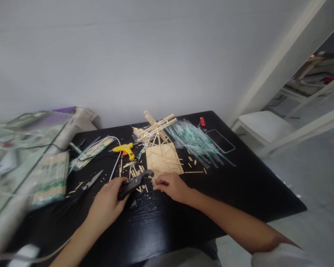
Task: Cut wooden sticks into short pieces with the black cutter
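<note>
My left hand is closed around the handles of black pruning shears, whose hooked jaw points toward my right hand. With fingers pinched together, my right hand is right by the jaw; anything between its fingertips is too small to make out. Just beyond both hands lies a square base of wooden sticks. A windmill-like frame of crossed sticks stands on its far part. Short cut stick pieces are scattered beside the base, close to the shears.
On the black table a yellow glue gun and scissors lie left. Teal-printed plastic wrappers, a phone and a red lighter lie right. Packed sticks sit far left, near a white cable.
</note>
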A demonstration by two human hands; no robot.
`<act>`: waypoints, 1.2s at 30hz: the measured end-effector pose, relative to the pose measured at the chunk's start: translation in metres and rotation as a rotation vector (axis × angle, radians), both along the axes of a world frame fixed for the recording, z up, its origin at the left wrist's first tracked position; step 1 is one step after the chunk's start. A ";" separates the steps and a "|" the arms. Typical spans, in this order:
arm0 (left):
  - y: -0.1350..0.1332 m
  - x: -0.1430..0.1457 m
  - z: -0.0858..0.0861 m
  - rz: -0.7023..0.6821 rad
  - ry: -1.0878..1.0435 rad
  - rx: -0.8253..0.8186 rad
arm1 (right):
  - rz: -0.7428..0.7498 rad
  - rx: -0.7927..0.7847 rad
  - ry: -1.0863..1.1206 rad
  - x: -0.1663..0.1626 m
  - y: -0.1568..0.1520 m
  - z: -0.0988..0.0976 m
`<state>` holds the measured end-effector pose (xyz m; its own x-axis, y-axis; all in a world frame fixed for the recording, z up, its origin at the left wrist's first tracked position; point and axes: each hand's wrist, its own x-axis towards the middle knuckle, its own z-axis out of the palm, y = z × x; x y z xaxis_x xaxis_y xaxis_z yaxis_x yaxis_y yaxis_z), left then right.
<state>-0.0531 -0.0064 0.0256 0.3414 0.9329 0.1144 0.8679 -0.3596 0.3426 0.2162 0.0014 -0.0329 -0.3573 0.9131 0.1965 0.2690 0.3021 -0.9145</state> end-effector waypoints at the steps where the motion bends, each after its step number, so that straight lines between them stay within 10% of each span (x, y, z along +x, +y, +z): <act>1: -0.002 0.000 -0.002 -0.015 0.036 0.034 | 0.004 -0.002 0.009 0.000 0.000 0.000; 12: -0.015 0.023 0.000 -0.120 0.265 0.178 | -0.012 -0.036 -0.047 0.002 -0.001 0.002; 36: -0.019 0.035 0.010 -0.042 0.568 -0.100 | -0.031 -0.087 -0.033 0.000 -0.002 -0.002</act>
